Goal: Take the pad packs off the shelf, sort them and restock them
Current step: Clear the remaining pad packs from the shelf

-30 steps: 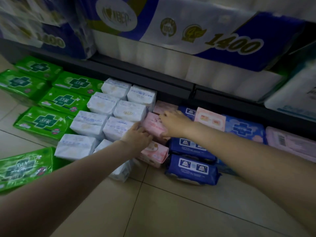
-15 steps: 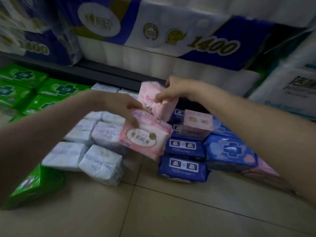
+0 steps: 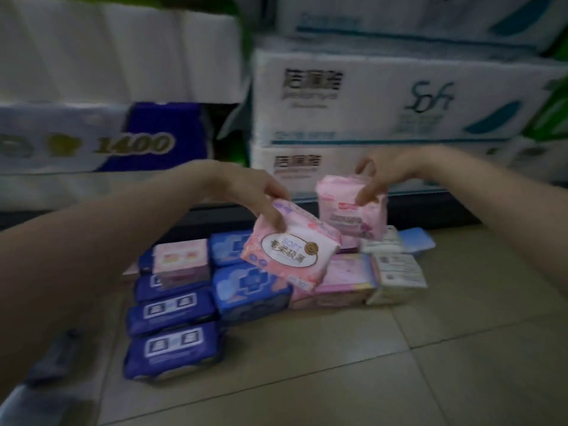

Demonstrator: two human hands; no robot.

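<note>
Nearest on the tiled floor (image 3: pixel 338 379) lies a column of three dark blue packs (image 3: pixel 172 348), one behind the other, with a small pink pack (image 3: pixel 181 261) sitting on top at the far end. Just beside them, two lighter blue packs (image 3: pixel 249 287) with a cross mark, then a flat pink-and-purple pack (image 3: pixel 344 281), then two white packs (image 3: pixel 399 275) at the right end. Above the pile, both hands are up and busy: the left hand (image 3: pixel 258 195) has its fingers curled down over the top edge of a pink pack (image 3: pixel 292 253) with an oval label, tilted, held clear of the stack. The right hand (image 3: pixel 384 170) pinches a second pink pad pack (image 3: pixel 350 207) from above, thumb behind, fingers in front, a little farther back. Behind everything, the shelf carries big white tissue bundles (image 3: pixel 399 96) and a roll pack marked 1400 (image 3: pixel 92 139), all blurred.
</note>
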